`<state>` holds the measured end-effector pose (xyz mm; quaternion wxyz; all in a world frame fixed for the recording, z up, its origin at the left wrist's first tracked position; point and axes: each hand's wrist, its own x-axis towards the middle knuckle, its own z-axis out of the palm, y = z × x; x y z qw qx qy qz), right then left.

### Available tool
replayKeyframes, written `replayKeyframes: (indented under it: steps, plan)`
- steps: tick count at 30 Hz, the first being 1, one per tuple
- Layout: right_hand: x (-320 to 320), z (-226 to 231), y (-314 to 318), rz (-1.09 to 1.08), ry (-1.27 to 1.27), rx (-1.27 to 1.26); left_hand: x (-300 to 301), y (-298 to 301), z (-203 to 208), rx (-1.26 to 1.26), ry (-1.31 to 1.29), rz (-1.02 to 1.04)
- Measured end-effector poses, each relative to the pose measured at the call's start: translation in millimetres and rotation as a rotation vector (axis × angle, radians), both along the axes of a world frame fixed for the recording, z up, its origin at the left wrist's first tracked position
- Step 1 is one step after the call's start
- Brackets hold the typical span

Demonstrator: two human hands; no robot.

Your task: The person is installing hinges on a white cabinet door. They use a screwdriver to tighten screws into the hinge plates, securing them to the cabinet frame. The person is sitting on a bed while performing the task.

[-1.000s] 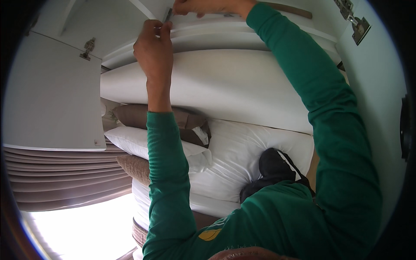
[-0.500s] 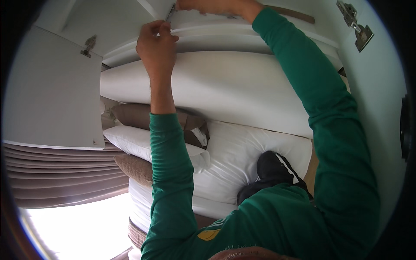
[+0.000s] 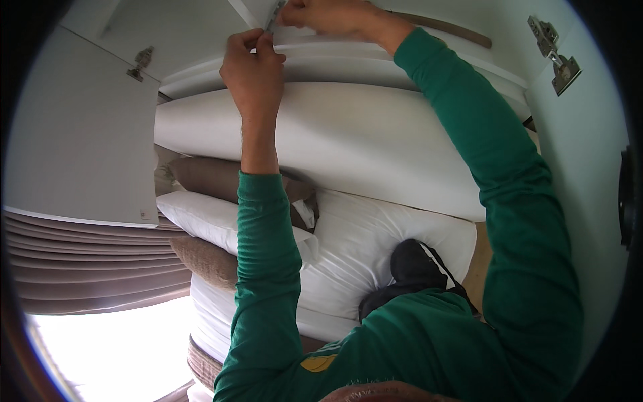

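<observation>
Both my arms reach up into a white cabinet (image 3: 167, 33). At the edge of its upright divider is a narrow grey metal piece (image 3: 274, 15), perhaps a hinge part; its exact kind is unclear. The bent fingers of my left hand (image 3: 253, 70) pinch together at the lower end of this metal piece. My right hand (image 3: 335, 17) is just right of it, fingers curled against its side; what they hold, if anything, is hidden. A long brown strip (image 3: 445, 29) lies inside the cabinet, behind my right wrist.
An open white door (image 3: 84, 134) hangs at left on a metal hinge (image 3: 140, 63). Another metal hinge (image 3: 556, 53) is on the right panel (image 3: 586, 167). Below are a white padded surface (image 3: 348, 127), a bed (image 3: 335, 248), a white pillow (image 3: 201, 214), brown cushions (image 3: 207, 261) and a curtain (image 3: 87, 268).
My left hand has shifted slightly right and up, its fingers closer to the metal piece. My right hand has moved slightly right and down, and more of the metal piece shows.
</observation>
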<state>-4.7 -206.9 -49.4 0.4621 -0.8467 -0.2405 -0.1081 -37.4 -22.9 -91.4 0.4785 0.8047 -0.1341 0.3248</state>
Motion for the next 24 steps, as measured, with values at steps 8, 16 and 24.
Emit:
replayKeyframes:
  steps: [8,16,24]
  plan:
    - [0.0,-5.5,7.4,0.01,-0.024,0.036,0.0,-1.8,-6.6,-0.021,-0.013,-0.005]
    - [7.5,-11.0,12.2,0.026,0.032,0.087,-4.3,-6.9,-7.3,-0.097,0.006,-0.047]
    - [-12.4,0.2,17.8,-0.01,-0.053,-0.03,-7.1,-9.5,-9.9,-0.054,-0.003,0.074]
